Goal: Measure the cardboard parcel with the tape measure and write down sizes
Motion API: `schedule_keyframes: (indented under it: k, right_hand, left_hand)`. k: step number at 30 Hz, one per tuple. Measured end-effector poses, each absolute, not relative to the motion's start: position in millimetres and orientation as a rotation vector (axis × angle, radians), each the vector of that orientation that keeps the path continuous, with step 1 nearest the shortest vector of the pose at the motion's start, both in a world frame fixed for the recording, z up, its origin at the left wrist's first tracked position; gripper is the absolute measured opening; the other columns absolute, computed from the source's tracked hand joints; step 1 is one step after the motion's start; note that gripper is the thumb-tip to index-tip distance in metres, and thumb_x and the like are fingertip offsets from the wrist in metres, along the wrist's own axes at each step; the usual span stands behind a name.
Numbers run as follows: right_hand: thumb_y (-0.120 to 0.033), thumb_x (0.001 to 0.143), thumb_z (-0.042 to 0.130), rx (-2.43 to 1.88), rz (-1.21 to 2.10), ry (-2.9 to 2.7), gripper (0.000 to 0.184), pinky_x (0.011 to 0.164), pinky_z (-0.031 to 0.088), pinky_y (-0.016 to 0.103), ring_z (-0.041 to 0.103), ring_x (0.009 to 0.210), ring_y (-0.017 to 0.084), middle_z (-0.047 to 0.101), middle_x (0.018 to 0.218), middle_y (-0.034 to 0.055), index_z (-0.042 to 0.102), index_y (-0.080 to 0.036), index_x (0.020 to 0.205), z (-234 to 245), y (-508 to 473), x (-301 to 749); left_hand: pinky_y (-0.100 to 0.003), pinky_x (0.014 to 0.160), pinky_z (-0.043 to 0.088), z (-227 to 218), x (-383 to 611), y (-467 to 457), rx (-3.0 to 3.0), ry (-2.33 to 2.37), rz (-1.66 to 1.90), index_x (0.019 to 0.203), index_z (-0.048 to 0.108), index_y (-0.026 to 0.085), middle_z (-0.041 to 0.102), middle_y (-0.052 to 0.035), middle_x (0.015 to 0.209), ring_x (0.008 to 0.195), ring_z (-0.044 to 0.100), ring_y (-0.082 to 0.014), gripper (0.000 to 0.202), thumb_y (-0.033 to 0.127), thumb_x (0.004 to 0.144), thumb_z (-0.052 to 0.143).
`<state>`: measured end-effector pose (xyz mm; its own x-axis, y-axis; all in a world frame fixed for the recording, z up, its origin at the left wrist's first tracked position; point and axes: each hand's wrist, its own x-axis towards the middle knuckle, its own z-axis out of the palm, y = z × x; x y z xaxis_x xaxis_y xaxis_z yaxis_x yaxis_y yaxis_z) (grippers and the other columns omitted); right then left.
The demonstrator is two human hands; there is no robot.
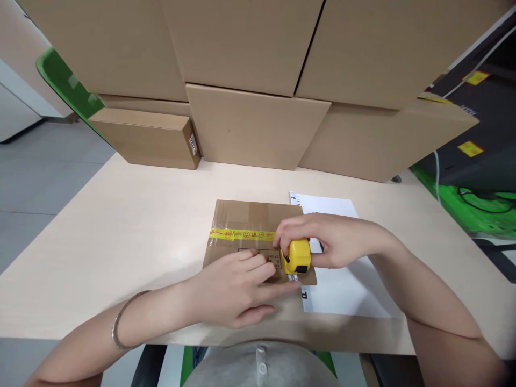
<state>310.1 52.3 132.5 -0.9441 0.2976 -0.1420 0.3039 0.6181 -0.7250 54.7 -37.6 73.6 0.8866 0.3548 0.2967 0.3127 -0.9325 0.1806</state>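
A small cardboard box (258, 215) with a yellow printed strip of tape across it lies flat on the table near its front edge. My right hand (326, 239) is closed around a yellow tape measure (298, 256) over the box's right end. The tip of the tape's blade (292, 277) shows at its near side. Stretched across the box's near left part, my left hand (237, 290) has its index finger pointing at the blade tip, and its other fingers lie loosely bent with nothing visible in them. Partly under the box rests a white sheet of paper (342, 293).
Large cardboard panels (258, 129) stand along the back of the pale table (133, 236). A closed long carton (149, 134) sits at the back left. To the right are dark equipment with yellow labels (463, 145) and cables on a green surface.
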Motion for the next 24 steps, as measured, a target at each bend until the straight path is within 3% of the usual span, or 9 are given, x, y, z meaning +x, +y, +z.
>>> schedule_keyframes:
  k: [7, 13, 18, 24]
  right_hand:
    - [-0.009, 0.08, 0.061, 0.633, -1.272, 2.872, 0.034, 0.099, 0.052, 0.038, 0.067, 0.115, 0.022, 0.073, 0.125, 0.0081, 0.068, -0.022, 0.112, 138.8, 107.7, 314.2]
    - [-0.023, 0.09, 0.074, 0.984, -1.196, 2.839, 0.026, 0.095, 0.057, 0.04, 0.069, 0.11, 0.025, 0.073, 0.126, 0.0059, 0.071, -0.02, 0.116, 145.3, 153.7, 309.9]
    - [-0.039, 0.102, 0.067, 1.1, -1.153, 2.845, 0.039, 0.094, 0.06, 0.048, 0.069, 0.113, 0.026, 0.066, 0.135, 0.0105, 0.064, -0.019, 0.135, 150.9, 142.7, 303.1]
    - [-0.039, 0.098, 0.065, 1.12, -1.192, 2.862, 0.02, 0.09, 0.055, 0.04, 0.066, 0.107, 0.024, 0.074, 0.121, -0.0007, 0.072, -0.031, 0.115, 152.3, 137.0, 303.9]
  left_hand:
    - [-0.037, 0.079, 0.044, 71.5, 56.9, -41.3, 2.939, 0.549, 0.432, 0.149, 0.055, 0.019, 0.06, -0.0044, 0.09, 0.086, 0.054, -0.0236, 0.049, 0.044, 0.107, 0.049]
    - [-0.036, 0.074, 0.042, 72.8, 55.4, -40.5, 2.941, 0.552, 0.426, 0.151, 0.054, 0.019, 0.059, -0.0048, 0.089, 0.082, 0.053, -0.0238, 0.052, 0.045, 0.106, 0.051]
    - [-0.036, 0.072, 0.04, 71.3, 55.4, -38.9, 2.955, 0.541, 0.432, 0.15, 0.054, 0.02, 0.057, -0.0038, 0.085, 0.079, 0.051, -0.0235, 0.053, 0.047, 0.105, 0.052]
    - [-0.038, 0.075, 0.042, 70.5, 56.2, -40.4, 2.942, 0.556, 0.454, 0.15, 0.053, 0.019, 0.06, -0.0051, 0.091, 0.083, 0.053, -0.0241, 0.054, 0.049, 0.105, 0.053]
